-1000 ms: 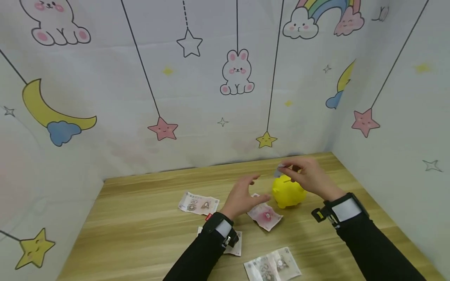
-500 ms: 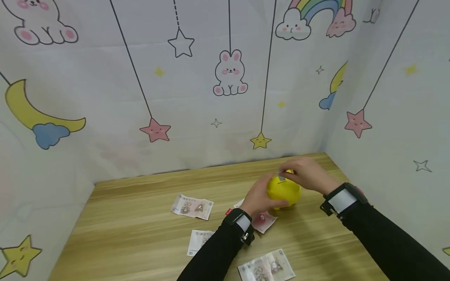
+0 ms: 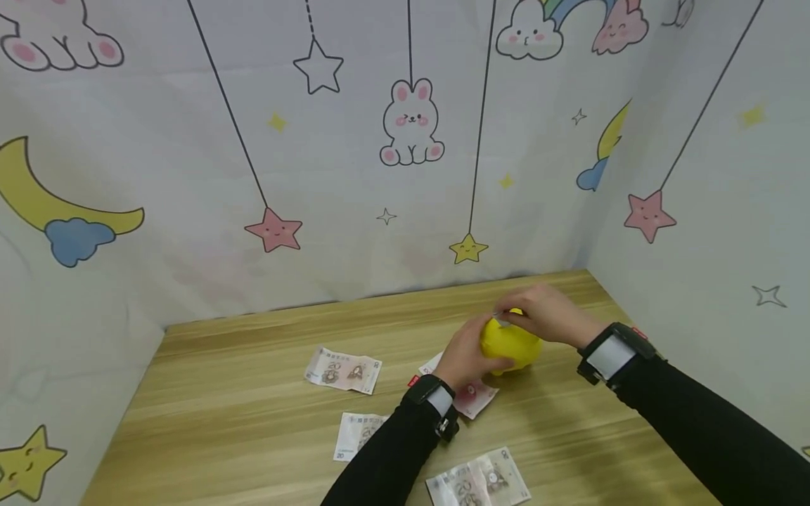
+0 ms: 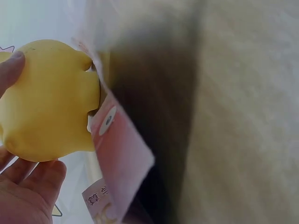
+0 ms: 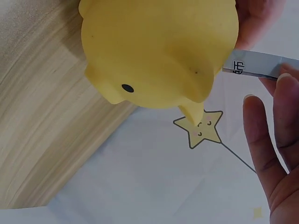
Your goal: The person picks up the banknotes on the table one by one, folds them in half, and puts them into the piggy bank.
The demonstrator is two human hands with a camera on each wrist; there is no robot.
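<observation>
Yellow piggy bank (image 3: 514, 346) held by the left grip (image 3: 468, 353); right grip (image 3: 549, 313) pinches a half-hidden note (image 5: 257, 64).

The left hand (image 3: 470, 357) has come in to hold the pig (image 3: 514, 343). One second ago it hung off the pig's nine o'clock side, touching nothing; now its thumb and fingers hug the pig. The right hand (image 3: 545, 310) has brought its note (image 5: 254, 64) lower. Before, the note poked up at the pig's eleven o'clock edge; now its end meets the pig's top. I can't tell if any is inside. The left arm (image 3: 387, 450) slid toward two o'clock. More of the pink note (image 3: 471, 402), at the pig's seven o'clock, is covered, and the pale note (image 3: 354, 437), at eight o'clock, now shows its left part.
</observation>
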